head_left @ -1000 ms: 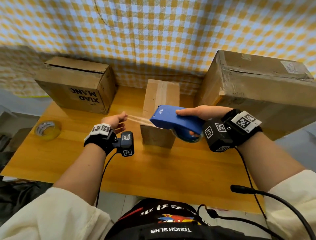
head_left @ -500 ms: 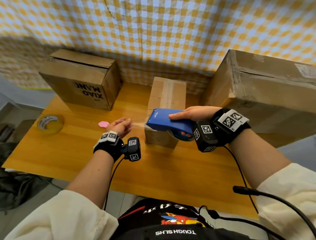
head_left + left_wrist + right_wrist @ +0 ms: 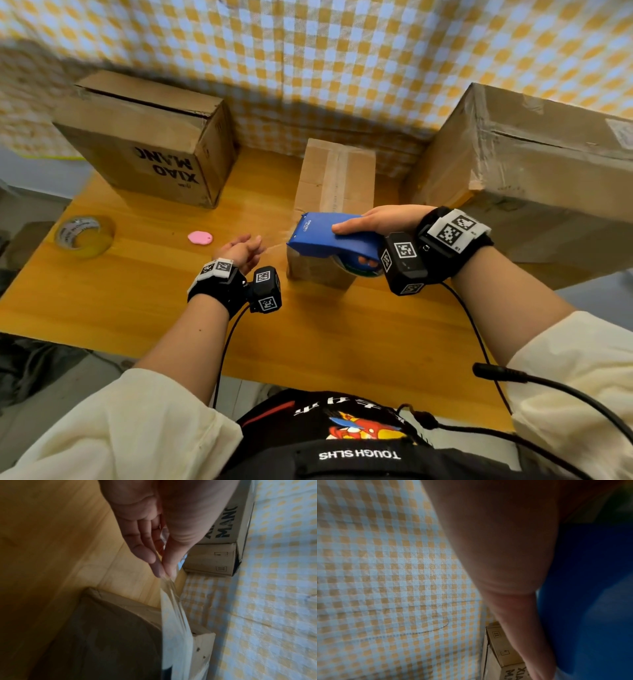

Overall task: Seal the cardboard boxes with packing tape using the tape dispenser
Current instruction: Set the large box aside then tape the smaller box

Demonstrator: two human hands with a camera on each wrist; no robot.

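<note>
- Since a second ago the left hand [image 3: 239, 251] has drawn closer to the tape dispenser [image 3: 334, 236], so the stretch of packing tape [image 3: 173, 609] between them is now short, and a pink object [image 3: 200, 237] the arm had hidden now shows on the surface [image 3: 144, 308].
- Left fingers [image 3: 155, 561] are pressed against the thumb, pinching the free end of the clear tape; the other fingers lie straight beside them.
- From that pinch the tape runs taut to the dispenser's mouth, just over the near top edge of the small box [image 3: 337, 178].
- Right hand [image 3: 383, 219] grips the blue dispenser from above, thumb laid along its top, fingertips curled through the roll underneath.
- In the right wrist view only the thumb side of the hand and the blue casing [image 3: 590, 601] show, both blurred.
- The small box stands upright at the middle of the surface, a strip of tape already along its top seam; the dispenser hangs in front of its near end.
- A box marked XIAO MANG [image 3: 150, 144] sits at the far left, its top flaps showing a dark gap.
- A large box [image 3: 534, 164] fills the far right, well apart from the left one.
- A spare roll of tape [image 3: 84, 234] lies near the left edge, close to the pink object.
- A checked cloth [image 3: 342, 51] hangs behind everything.
</note>
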